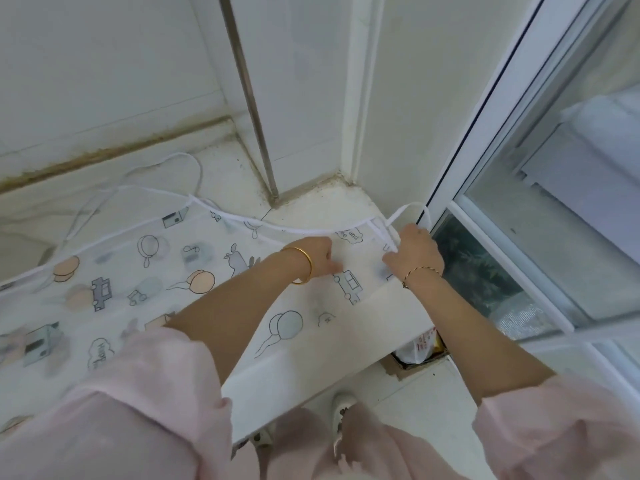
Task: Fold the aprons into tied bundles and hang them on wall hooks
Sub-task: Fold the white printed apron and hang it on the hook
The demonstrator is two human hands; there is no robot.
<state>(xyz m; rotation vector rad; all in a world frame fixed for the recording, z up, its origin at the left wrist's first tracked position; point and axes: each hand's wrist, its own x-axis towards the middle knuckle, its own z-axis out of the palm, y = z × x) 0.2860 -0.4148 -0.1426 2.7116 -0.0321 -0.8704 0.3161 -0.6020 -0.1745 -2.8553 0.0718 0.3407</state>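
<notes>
View: head, the only one.
Apron: translucent white plastic-looking apron with cartoon balloon, car and house prints [145, 271], spread flat over the white stone-look worktop [346, 206], right end near the window frame [485, 133].
Apron texture: thin, slick film, see-through, white fabric binding along the edge, few wrinkles.
Right hand: right hand [415, 252] at the apron's right corner, fingers [412, 233] curled round the white flat tie strap [401, 211], which arcs up over the hand in a loop.
Why held: likely gathering the loose strap so it doesn't trail when folding starts.
Left hand: left hand [317, 256] on the apron just beside the right hand, fingers [329, 261] bent down onto the film; pinching or only pressing, cannot tell.
Why placed: probably pins the slippery sheet while the strap is pulled.
Far strap: second white tie strap [187, 161] lies loose in a curve on the worktop behind the apron.
Stage: judged early, apron still unfolded, no bundle, no hooks in view.
Wrists: gold bangle [303, 265] left, thin twisted bracelet [420, 271] right, pink sleeves.
</notes>
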